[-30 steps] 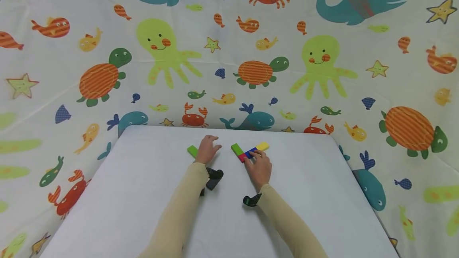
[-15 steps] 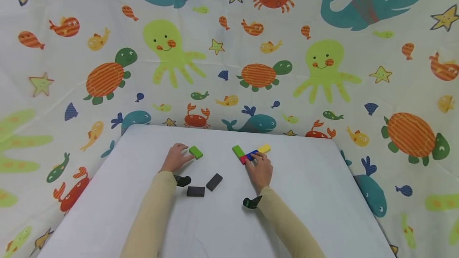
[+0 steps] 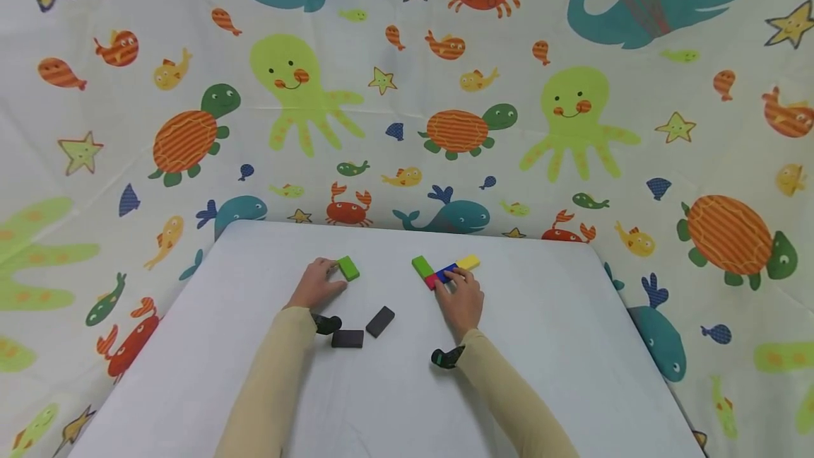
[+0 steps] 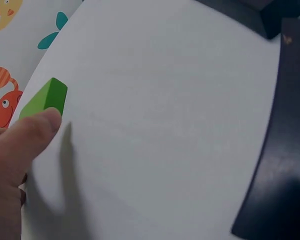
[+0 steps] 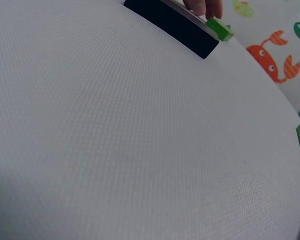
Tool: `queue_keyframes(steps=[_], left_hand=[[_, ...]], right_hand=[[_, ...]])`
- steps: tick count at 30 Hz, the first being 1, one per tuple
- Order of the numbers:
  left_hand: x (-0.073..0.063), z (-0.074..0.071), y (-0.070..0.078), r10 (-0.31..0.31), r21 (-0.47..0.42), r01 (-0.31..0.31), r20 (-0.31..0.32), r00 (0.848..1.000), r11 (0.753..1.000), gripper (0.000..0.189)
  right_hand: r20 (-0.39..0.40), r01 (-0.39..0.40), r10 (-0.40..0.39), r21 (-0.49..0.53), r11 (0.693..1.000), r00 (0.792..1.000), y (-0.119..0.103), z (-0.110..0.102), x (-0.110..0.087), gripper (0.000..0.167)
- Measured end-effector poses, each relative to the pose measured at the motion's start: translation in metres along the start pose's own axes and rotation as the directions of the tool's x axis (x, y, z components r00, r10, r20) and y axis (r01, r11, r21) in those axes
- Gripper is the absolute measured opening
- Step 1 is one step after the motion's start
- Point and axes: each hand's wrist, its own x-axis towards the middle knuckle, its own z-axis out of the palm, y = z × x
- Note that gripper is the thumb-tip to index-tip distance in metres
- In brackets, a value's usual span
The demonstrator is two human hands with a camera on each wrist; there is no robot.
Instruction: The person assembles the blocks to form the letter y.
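In the head view my left hand [image 3: 314, 285] pinches a loose green block [image 3: 348, 268], thumb at its near corner and fingertips along its left side. The left wrist view shows the thumb overlapping one end of this green block [image 4: 50, 97]. My right hand [image 3: 461, 302] holds a blue block [image 3: 446, 273] between thumb and fingers, partly covering it. The blue block belongs to a V-shaped row with a green block [image 3: 422, 266], a red block [image 3: 432, 280] and a yellow block [image 3: 468, 261]. The right hand is outside the right wrist view.
Two black blocks, one lying crosswise [image 3: 347, 339] and one slanted [image 3: 380, 321], lie between the forearms on the white table [image 3: 394, 401]. Behind and beside the table hangs a cloth [image 3: 381, 147] printed with sea animals. Each sleeve carries a dark wrist camera [image 3: 448, 357].
My left hand has moved from the right of the loose green block to its left side and closed in on it. That block has turned slightly. The right hand stays in place.
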Motion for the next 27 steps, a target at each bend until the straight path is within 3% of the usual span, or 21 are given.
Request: queue_keyframes(steps=[6, 13, 19, 27], left_hand=[[0.002, 0.002, 0.009, -0.033, -0.028, 0.033, -0.018, 0.999, 0.999, 0.061], [0.008, 0.005, 0.012, 0.021, -0.027, -0.021, -0.004, 1.0, 0.999, 0.052], [0.012, 0.008, 0.011, 0.027, -0.006, -0.027, 0.01, 1.0, 1.0, 0.049], [0.018, 0.018, 0.016, 0.039, -0.052, -0.042, -0.062, 0.997, 0.998, 0.051]], right_hand=[[0.008, -0.009, 0.009, -0.005, 1.0, 1.0, -0.001, 0.001, 0.0, 0.042], [0.021, -0.016, 0.016, -0.001, 1.0, 1.0, -0.003, 0.002, 0.0, 0.042], [0.025, -0.019, 0.018, 0.003, 1.0, 1.0, -0.004, 0.001, -0.001, 0.042], [0.014, -0.012, 0.012, -0.001, 1.0, 1.0, -0.003, -0.003, 0.0, 0.042]])
